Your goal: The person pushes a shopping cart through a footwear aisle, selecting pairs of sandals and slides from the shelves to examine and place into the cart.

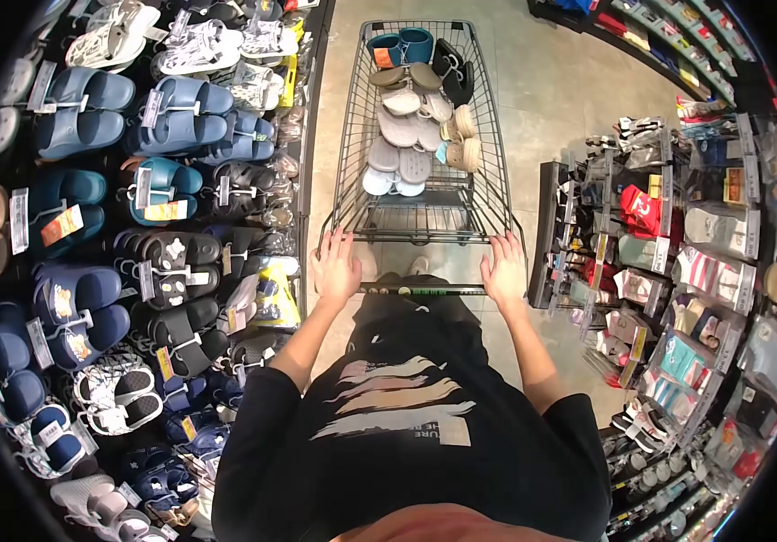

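A wire shopping cart (488, 194) stands in the aisle straight ahead of me. My left hand (336, 267) rests on the left end of its handle bar (420, 290), palm down with fingers spread forward. My right hand (505, 266) lies on the right end the same way. Inside the cart is a heap of slippers and clogs (407, 144) in grey, white, beige, black and teal. I wear a black printed T-shirt.
A tall wall rack of hanging clogs and sandals (135, 235) in blue, black and white fills the left side. On the right stands a display rack of packaged socks (669, 262). A beige tiled floor (551, 81) runs ahead between them.
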Motion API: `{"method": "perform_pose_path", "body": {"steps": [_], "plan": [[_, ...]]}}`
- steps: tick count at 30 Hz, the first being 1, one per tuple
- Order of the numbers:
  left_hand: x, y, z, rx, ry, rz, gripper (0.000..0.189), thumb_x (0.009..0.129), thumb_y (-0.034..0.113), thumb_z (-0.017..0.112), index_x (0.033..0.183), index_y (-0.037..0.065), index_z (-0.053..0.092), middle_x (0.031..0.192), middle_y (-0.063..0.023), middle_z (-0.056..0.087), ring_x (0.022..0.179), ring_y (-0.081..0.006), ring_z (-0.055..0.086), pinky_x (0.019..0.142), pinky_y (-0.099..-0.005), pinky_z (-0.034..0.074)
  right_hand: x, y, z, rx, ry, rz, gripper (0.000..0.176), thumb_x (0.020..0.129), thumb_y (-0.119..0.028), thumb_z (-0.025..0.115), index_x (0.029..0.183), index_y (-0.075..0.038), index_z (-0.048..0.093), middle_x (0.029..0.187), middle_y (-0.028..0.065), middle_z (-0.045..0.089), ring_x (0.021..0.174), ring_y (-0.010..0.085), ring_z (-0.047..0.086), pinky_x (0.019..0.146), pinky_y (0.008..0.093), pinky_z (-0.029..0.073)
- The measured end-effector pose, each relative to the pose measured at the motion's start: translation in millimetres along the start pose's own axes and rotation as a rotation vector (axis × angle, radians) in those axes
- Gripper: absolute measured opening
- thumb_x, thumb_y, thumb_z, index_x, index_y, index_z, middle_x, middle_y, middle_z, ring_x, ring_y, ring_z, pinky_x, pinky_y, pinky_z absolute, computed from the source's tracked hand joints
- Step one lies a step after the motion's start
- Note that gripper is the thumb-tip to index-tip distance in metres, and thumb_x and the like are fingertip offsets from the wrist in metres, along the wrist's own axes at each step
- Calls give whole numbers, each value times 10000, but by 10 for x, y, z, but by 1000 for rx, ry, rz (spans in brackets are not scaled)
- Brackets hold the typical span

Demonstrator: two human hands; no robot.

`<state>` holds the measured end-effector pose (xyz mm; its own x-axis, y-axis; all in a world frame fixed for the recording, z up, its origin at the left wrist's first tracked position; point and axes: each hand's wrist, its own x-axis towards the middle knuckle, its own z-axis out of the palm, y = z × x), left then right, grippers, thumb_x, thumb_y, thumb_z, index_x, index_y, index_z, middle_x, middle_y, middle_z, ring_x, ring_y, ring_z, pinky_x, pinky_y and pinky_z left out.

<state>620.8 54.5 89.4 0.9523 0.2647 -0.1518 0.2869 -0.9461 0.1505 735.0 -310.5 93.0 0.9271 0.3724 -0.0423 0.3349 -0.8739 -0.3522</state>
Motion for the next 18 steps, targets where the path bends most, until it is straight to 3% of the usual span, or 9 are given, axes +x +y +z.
{"method": "perform_pose_path", "body": {"steps": [7,18], "plan": [[887,14,-7,-11,51,11,522,905,254,553,1410,129,593,1549,-81,494,1473,-290,378,1145,-582,294,856,159,9,22,41,-14,431,888,-197,623,1272,-2,615,1334,167,602,1396,370,440,1203,479,318],[2696,96,-229,24,15,19,551,894,276,558,1420,118,591,1567,-87,477,1494,-291,365,1154,-622,300,2555,475,21,-31,81,27,469,916,-297,597,1287,-12,640,1366,178,617,1410,355,456,1222,449,306]]}}
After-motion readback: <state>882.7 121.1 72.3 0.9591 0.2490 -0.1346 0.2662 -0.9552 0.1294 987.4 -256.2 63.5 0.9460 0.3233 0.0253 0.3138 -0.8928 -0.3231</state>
